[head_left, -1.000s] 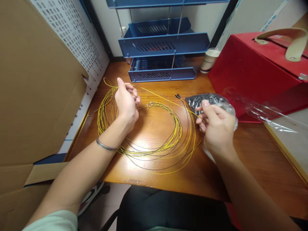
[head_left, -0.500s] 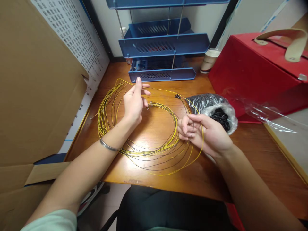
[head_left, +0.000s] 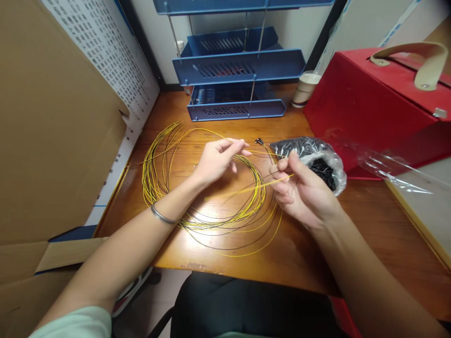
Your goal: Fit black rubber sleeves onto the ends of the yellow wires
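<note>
Pinching a thin yellow wire [head_left: 259, 151]: right hand [head_left: 305, 195], on the nearside of the plastic bag [head_left: 303, 144], thumb nearly closed on fingertips, remaining fingers half curled with strands crossing them. Left hand [head_left: 220, 159], left of the bag, loosely curled, same wire at its fingertips; cannot tell whether it grips or only guides.

Wire spans the gap just left of the bag, above the worktop [head_left: 377, 234]. Loose coil [head_left: 262, 188] of yellow and dark strands lies farther left; black tips [head_left: 260, 141] just beside the bag.

Handling, my judgement: very light, springy, probably slick — likely to flick out of a slack pinch. Best hold: thumb and forefinger just short of the end, clear of the tips; no sharp kinks.
</note>
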A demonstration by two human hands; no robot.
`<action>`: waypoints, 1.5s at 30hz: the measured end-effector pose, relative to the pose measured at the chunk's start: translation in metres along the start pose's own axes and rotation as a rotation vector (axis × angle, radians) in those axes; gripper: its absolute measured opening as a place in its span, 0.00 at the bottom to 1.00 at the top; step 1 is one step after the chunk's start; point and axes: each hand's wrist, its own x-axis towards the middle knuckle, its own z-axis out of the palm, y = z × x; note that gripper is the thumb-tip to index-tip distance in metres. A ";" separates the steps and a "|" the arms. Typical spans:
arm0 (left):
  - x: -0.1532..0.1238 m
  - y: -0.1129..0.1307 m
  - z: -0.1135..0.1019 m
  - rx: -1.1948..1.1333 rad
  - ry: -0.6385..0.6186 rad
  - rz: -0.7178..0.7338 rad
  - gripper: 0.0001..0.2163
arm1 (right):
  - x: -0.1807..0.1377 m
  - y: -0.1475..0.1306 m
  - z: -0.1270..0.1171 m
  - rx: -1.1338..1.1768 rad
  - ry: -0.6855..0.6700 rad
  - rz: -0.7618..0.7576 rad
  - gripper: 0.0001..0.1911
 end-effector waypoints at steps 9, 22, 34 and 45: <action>-0.010 -0.002 0.000 -0.039 -0.477 -0.132 0.16 | -0.003 -0.001 -0.008 0.094 0.123 -0.258 0.17; -0.018 0.003 0.009 -0.082 -0.437 -0.052 0.35 | 0.009 0.030 0.002 -0.270 0.105 -0.307 0.20; -0.010 0.015 -0.006 -0.162 -0.468 -0.111 0.23 | 0.011 0.015 -0.008 0.184 0.185 -0.135 0.19; -0.002 0.030 -0.034 -0.210 -0.473 -0.289 0.20 | 0.009 0.008 -0.014 0.213 0.154 -0.248 0.19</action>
